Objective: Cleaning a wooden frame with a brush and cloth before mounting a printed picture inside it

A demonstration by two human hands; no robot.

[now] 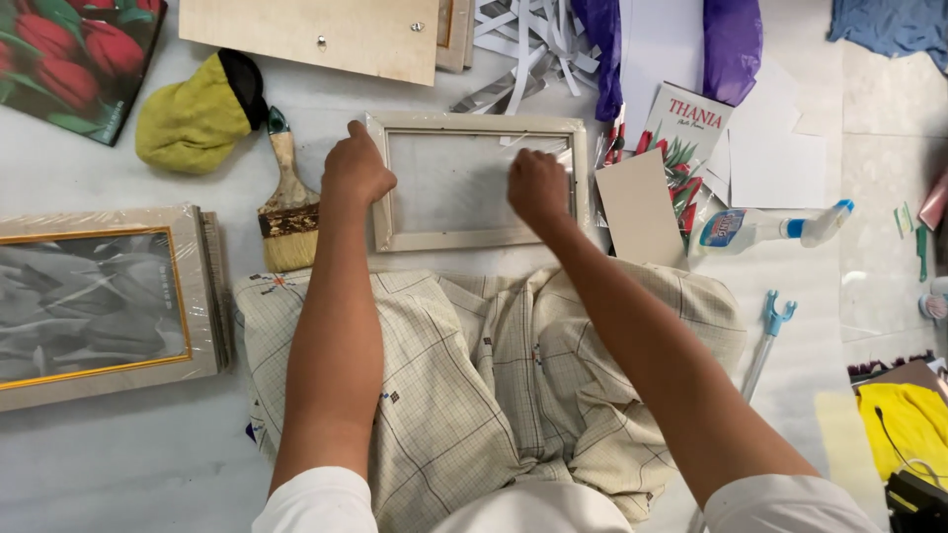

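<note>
A pale wooden picture frame lies flat on the white floor in front of my crossed legs. Clear plastic wrap covers its opening. My left hand is closed on the frame's left rail near the top corner. My right hand rests on the right side of the wrap, fingers pinched on the plastic film. A strip of film lifts near the upper right of the frame.
A paintbrush and a yellow mitt lie left of the frame. A stack of wrapped framed pictures sits at far left. A spray bottle, cardboard piece, paper scraps and wooden boards surround the work area.
</note>
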